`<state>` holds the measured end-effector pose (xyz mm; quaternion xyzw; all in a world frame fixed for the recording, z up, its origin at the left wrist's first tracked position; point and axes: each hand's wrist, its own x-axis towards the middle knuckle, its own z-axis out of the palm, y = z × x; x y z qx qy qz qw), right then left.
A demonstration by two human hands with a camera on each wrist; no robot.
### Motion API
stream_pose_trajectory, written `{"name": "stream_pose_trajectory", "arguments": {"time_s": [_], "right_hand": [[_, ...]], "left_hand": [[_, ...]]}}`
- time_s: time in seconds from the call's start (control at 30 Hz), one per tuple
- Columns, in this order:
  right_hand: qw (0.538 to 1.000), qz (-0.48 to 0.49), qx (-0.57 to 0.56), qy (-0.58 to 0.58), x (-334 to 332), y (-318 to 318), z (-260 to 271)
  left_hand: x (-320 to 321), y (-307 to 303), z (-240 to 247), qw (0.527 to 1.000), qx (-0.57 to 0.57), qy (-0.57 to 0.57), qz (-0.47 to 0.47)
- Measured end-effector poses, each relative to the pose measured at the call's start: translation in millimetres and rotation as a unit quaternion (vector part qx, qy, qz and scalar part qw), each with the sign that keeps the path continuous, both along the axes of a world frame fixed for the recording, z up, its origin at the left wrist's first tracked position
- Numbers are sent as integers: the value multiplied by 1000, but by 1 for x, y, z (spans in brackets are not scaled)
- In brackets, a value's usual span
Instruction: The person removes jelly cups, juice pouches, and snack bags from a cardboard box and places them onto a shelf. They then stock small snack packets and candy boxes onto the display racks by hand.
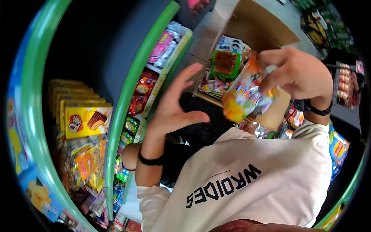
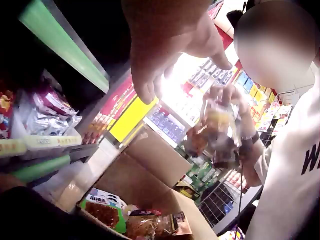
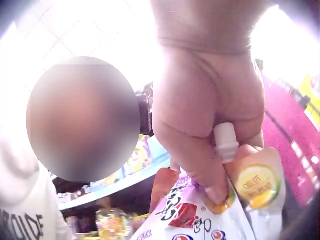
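Observation:
My right hand (image 1: 297, 73) grips spouted drink pouches (image 1: 243, 92) by their tops, above an open cardboard box (image 1: 266, 23). In the right wrist view, a white screw cap (image 3: 226, 141) pokes out between the fingers. One pouch (image 3: 257, 182) there carries an orange fruit picture, and a white and purple pouch (image 3: 195, 215) hangs beside it. My left hand (image 1: 174, 104) holds nothing, its thumb spread from its fingers, between the shelf and the box. Inside the box lies a green and white snack bag (image 1: 228, 60) among other packets.
A green-edged shelf (image 1: 133, 92) with bagged sweets runs along the left. Yellow cake boxes (image 1: 89, 120) stand on the shelf nearest the left edge. A wire basket (image 2: 220, 200) and stacked green goods (image 2: 202, 172) stand beyond the box.

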<state>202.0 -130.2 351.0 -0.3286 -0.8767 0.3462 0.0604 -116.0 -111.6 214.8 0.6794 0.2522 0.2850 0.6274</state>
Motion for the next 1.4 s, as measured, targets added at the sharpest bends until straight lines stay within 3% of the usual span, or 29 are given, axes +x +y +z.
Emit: {"name": "stream_pose_trajectory", "arguments": {"time_s": [0.1, 0.17, 0.23, 0.27, 0.3, 0.37, 0.43, 0.47, 0.5, 0.57, 0.6, 0.67, 0.7, 0.77, 0.83, 0.9, 0.93, 0.97, 1.03, 1.1, 1.13, 1.17, 1.2, 1.23, 1.27, 1.3, 1.33, 1.37, 1.4], "right_hand": [[995, 86, 18, 40, -45, 31, 6], [978, 161, 47, 124, -72, 64, 2], [986, 125, 30, 108, -97, 91, 12], [965, 56, 85, 241, -109, 102, -20], [965, -6, -82, 248, -122, 107, -13], [888, -53, -352, 292, -136, 139, -15], [897, -152, -174, 377, -173, 132, -60], [860, -199, -184, 433, -190, 131, -85], [852, -291, -163, 403, -208, 121, -102], [769, -382, -327, 395, -232, 101, -98], [773, -381, -325, 390, -233, 96, -102], [607, -322, -543, 482, -236, 87, -112], [609, -320, -546, 478, -235, 84, -114], [679, -385, -456, 427, -228, 76, -115], [692, -371, -413, 462, -224, 72, -127], [706, -423, -279, 495, -218, 74, -155], [653, -478, -295, 508, -221, 82, -160], [636, -515, -259, 512, -219, 91, -160], [556, -552, -272, 559, -226, 119, -133], [567, -449, -332, 605, -226, 150, -139], [546, -392, -409, 617, -229, 172, -155], [585, -264, -479, 599, -232, 180, -163], [573, -229, -535, 577, -257, 168, -116], [535, -29, -599, 595, -268, 175, -120], [606, -129, -539, 570, -286, 181, -125], [724, -121, -436, 521, -298, 194, -148], [683, -168, -484, 520, -308, 188, -115], [683, -166, -484, 521, -321, 192, -117], [730, -161, -397, 532, -334, 199, -124]], "left_hand": [[5, -3, -4, 999, -4, -36, -37], [-8, -3, 7, 967, -223, -90, -85], [-28, 2, -3, 945, -280, -162, -54], [-34, -2, -5, 932, -296, -211, 12], [-41, -3, -22, 912, -318, -257, 32], [-48, -2, -11, 870, -354, -338, 61], [-54, -2, -10, 839, -368, -387, 106], [-56, -2, -8, 825, -374, -403, 131], [-57, -2, -7, 810, -382, -418, 153], [-60, 3, -8, 801, -375, -421, 200], [-64, 6, -7, 805, -367, -406, 228], [-68, 7, -3, 800, -366, -393, 268], [-70, 6, 4, 798, -365, -397, 272], [-71, 3, 14, 834, -324, -299, 331], [-70, 2, 12, 830, -323, -309, 333], [-69, -3, 15, 845, -286, -294, 342], [-72, -4, 15, 851, -287, -283, 337], [-73, -4, 18, 868, -257, -277, 322], [-79, -14, 21, 920, -179, -183, 297], [-76, -26, 25, 951, -88, -131, 268], [-78, -23, 19, 974, 15, -101, 204], [-81, -19, 12, 981, 119, -72, 137], [-80, -25, 20, 986, -107, -69, 109], [-81, -21, 23, 990, -122, -59, 44], [-79, -18, 26, 988, -139, -63, 7], [-77, -16, 29, 985, -156, -67, -27], [-75, -10, 32, 982, -159, -71, -79], [-76, -10, 30, 982, -158, -70, -78], [-78, -11, 27, 986, -126, -84, -70]]}}
